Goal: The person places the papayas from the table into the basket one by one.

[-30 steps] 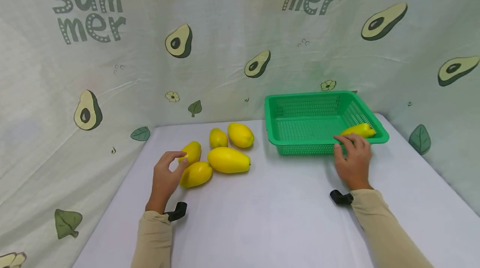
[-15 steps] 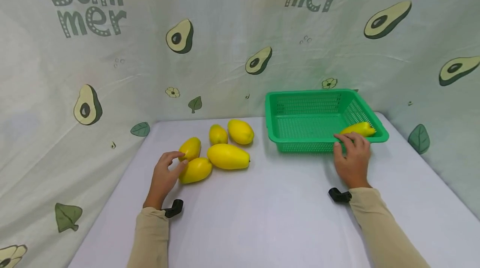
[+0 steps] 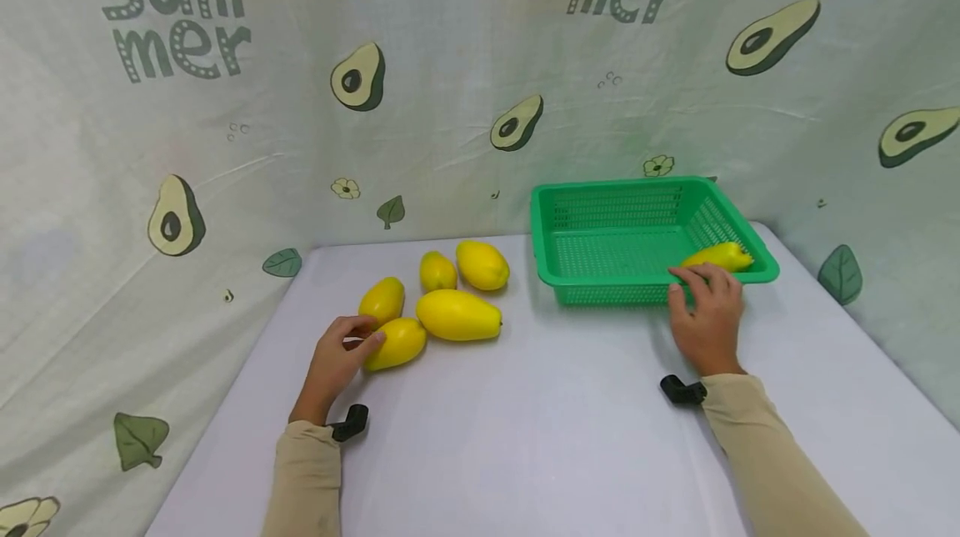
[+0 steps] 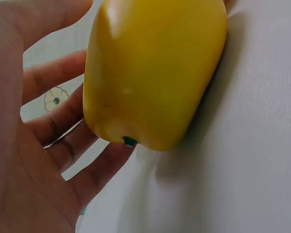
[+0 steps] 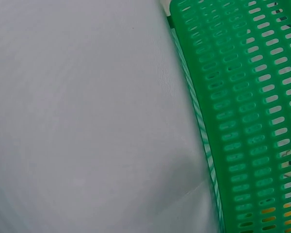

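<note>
I count five loose yellow fruits from my end, one green basket, seemingly one more fruit inside, partly hidden, one left hand, one right hand, two black wrist devices, five printed avocados.

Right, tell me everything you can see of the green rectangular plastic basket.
The green rectangular basket looks like plastic, with slotted walls and floor and a smooth rim. It stands upright, open at the top, at the far right of the white table. An elongated yellow fruit is inside, near its front right corner. The person's right hand is at its front rim; whether it grips is unclear.
</note>
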Action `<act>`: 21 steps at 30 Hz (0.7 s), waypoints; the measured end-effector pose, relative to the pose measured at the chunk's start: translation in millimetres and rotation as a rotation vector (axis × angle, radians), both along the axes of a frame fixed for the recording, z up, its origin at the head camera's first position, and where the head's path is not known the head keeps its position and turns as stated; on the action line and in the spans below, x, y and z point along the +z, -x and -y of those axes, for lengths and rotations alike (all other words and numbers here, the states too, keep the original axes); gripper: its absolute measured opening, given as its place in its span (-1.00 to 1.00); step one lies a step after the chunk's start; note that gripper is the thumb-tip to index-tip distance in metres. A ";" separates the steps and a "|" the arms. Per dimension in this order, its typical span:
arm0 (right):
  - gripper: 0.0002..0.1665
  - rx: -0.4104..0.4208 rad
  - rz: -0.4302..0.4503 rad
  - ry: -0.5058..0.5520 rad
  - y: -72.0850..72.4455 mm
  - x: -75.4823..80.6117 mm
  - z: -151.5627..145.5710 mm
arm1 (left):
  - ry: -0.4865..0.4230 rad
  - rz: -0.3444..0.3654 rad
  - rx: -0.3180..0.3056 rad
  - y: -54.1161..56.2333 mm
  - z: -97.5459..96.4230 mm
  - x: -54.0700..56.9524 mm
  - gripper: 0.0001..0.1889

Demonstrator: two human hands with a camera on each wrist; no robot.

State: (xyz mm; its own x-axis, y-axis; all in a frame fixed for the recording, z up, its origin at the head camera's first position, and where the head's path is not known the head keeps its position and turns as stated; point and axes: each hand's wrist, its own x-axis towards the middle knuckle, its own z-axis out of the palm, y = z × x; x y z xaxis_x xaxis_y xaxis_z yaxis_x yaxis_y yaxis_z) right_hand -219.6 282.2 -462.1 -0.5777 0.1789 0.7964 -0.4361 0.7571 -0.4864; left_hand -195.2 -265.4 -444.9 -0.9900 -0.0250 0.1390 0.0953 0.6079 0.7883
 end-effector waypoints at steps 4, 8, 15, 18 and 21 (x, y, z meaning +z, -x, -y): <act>-0.68 -0.008 0.019 -0.006 -0.3 -0.7 -1.1 | -0.006 0.048 -0.012 -1.0 0.4 -3.5 -0.39; -0.68 -0.004 0.025 -0.009 0.0 -1.6 -2.1 | -0.003 0.091 -0.009 -2.6 2.1 -6.7 -0.30; -0.69 -0.012 -0.005 -0.002 -1.6 -3.1 -4.4 | 0.005 0.109 -0.044 -1.8 0.3 -9.8 -0.21; -0.70 -0.007 -0.006 0.001 -0.6 -2.9 -3.8 | 0.011 0.116 -0.038 -3.4 -0.1 -9.8 -0.22; -0.70 -0.001 -0.008 0.004 0.9 -3.0 -2.5 | 0.022 0.132 -0.032 -5.1 1.0 -9.9 -0.21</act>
State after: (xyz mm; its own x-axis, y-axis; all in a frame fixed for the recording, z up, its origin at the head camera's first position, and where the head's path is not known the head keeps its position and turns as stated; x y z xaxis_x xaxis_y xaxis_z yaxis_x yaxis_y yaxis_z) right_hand -220.5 284.7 -465.0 -0.5716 0.1823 0.8000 -0.4393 0.7555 -0.4860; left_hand -190.1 -266.5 -454.8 -0.9999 0.0087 0.0074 0.0112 0.6236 0.7816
